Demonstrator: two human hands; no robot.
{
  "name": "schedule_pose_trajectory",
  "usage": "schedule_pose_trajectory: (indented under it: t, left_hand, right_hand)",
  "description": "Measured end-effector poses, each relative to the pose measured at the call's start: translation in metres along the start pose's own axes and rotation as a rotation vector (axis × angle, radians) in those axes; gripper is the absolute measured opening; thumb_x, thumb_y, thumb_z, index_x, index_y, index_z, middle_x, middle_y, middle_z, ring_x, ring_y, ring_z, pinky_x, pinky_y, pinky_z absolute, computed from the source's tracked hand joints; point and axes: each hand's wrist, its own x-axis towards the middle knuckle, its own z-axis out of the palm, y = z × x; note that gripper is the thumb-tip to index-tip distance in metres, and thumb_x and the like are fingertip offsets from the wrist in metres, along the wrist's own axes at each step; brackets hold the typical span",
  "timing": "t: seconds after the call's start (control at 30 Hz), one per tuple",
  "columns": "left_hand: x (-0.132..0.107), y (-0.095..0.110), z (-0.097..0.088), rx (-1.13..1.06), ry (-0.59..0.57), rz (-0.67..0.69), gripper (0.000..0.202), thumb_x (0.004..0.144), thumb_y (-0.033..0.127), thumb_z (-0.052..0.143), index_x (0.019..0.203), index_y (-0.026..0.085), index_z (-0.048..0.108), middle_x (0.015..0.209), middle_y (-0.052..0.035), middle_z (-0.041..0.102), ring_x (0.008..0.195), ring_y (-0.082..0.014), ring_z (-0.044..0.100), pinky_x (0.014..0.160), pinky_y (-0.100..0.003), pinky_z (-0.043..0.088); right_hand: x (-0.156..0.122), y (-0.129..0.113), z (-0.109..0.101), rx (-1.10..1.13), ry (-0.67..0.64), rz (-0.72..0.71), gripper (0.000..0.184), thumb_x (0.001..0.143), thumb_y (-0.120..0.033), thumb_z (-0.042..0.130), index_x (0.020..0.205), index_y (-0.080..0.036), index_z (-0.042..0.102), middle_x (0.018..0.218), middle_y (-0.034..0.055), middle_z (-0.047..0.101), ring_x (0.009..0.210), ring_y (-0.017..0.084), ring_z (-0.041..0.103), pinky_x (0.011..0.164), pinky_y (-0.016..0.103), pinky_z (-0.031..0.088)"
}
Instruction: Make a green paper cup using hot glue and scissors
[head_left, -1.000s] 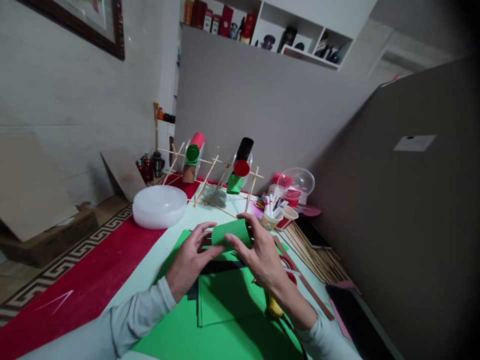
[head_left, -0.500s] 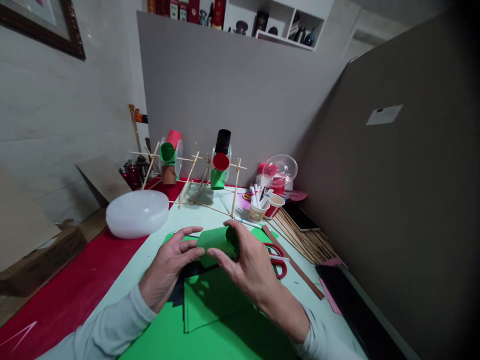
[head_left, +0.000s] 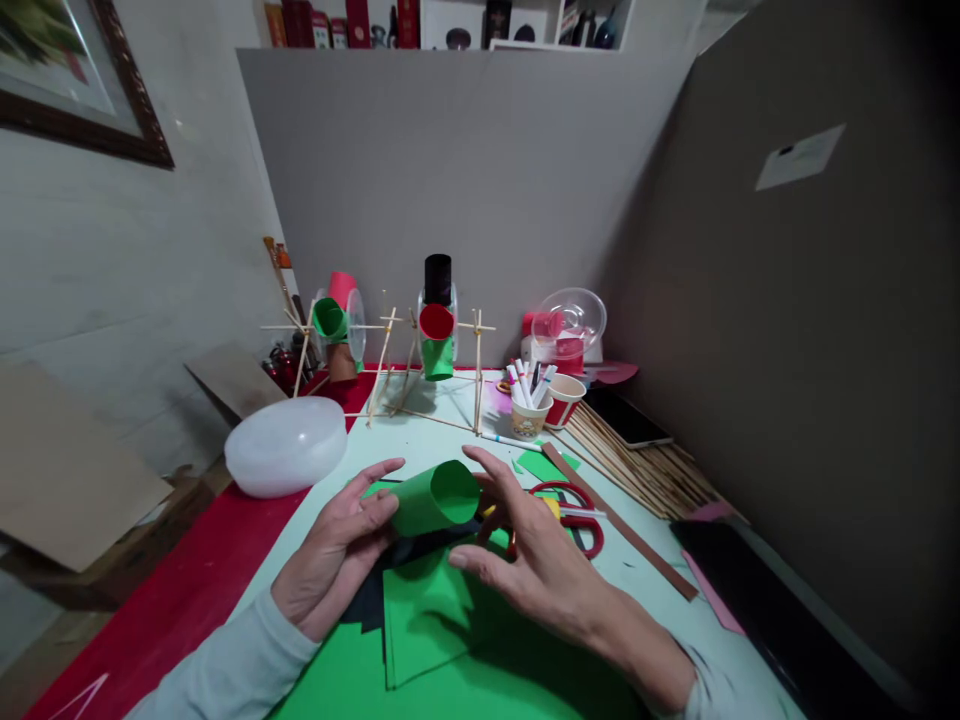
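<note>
My left hand [head_left: 341, 540] grips the near-left end of a green paper tube [head_left: 427, 503], thumb on its outer side. The tube's open end faces right, toward my right hand [head_left: 532, 555]. That hand is spread, its thumb and fingers apart and off the tube. Green sheets [head_left: 442, 610] lie beneath both hands, with a piece of black paper [head_left: 365, 595] partly under them. Red-handled scissors [head_left: 596, 535] rest just beyond my right hand, partly hidden by it.
Behind stand two stick frames [head_left: 478, 370] carrying wheels of coloured paper tubes [head_left: 437, 360]. A white round container [head_left: 286, 447] sits at left. At right are a cup of markers [head_left: 529, 415], bamboo sticks [head_left: 630, 455], a brown strip [head_left: 622, 525] and a black slab [head_left: 780, 620].
My right hand has let go of the tube and moved right with its fingers spread. The left hand keeps the tube. The view has shifted somewhat.
</note>
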Motion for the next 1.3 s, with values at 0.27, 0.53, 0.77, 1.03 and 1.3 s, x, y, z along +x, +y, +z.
schedule_pose_trajectory:
  t: [0.27, 0.53, 0.77, 1.03, 1.3]
  left_hand:
    - [0.0, 0.001, 0.001, -0.012, 0.028, 0.02, 0.063, 0.077, 0.012, 0.077, 0.133, 0.014, 0.048, 0.095, -0.0112, 0.074, 0.077, -0.0182, 0.074, 0.073, -0.028, 0.062]
    - [-0.004, 0.003, 0.006, -0.071, 0.058, -0.021, 0.051, 0.082, 0.005, 0.068, 0.13, 0.012, 0.05, 0.089, -0.0093, 0.072, 0.071, -0.0152, 0.072, 0.069, -0.025, 0.062]
    - [-0.005, 0.002, 0.006, -0.056, 0.085, -0.029, 0.055, 0.077, 0.009, 0.076, 0.126, 0.012, 0.052, 0.087, -0.0077, 0.072, 0.068, -0.0134, 0.069, 0.065, -0.023, 0.061]
    - [-0.008, 0.001, 0.01, -0.029, 0.048, -0.01, 0.058, 0.075, 0.03, 0.081, 0.124, 0.014, 0.054, 0.102, -0.0111, 0.072, 0.088, -0.0181, 0.07, 0.079, -0.026, 0.059]
    - [-0.014, 0.0, 0.007, 0.543, 0.094, 0.299, 0.042, 0.08, 0.043, 0.074, 0.112, 0.023, 0.056, 0.099, -0.0025, 0.069, 0.095, -0.0191, 0.063, 0.083, -0.027, 0.049]
  right_hand:
    - [-0.002, -0.004, 0.005, 0.009, -0.067, 0.007, 0.085, 0.088, -0.046, 0.068, 0.156, -0.027, 0.02, 0.129, 0.0133, 0.06, 0.108, 0.03, 0.06, 0.094, 0.048, 0.048]
    - [-0.003, -0.002, 0.005, 0.023, 0.042, -0.137, 0.072, 0.09, -0.036, 0.068, 0.15, -0.026, 0.028, 0.133, 0.012, 0.059, 0.111, 0.025, 0.06, 0.095, 0.041, 0.05]
    - [-0.002, -0.012, 0.001, -0.184, 0.228, -0.477, 0.029, 0.091, -0.018, 0.066, 0.117, -0.019, 0.055, 0.131, 0.0112, 0.057, 0.115, 0.023, 0.052, 0.099, 0.038, 0.042]
    - [0.004, -0.006, 0.005, -0.29, 0.183, -0.483, 0.015, 0.095, -0.007, 0.054, 0.093, -0.015, 0.066, 0.087, 0.0075, 0.069, 0.075, 0.019, 0.052, 0.068, 0.033, 0.042]
    - [0.006, -0.003, 0.002, 0.138, 0.369, -0.009, 0.018, 0.091, -0.03, 0.063, 0.082, -0.016, 0.068, 0.071, 0.0024, 0.062, 0.063, 0.016, 0.054, 0.056, 0.026, 0.041]
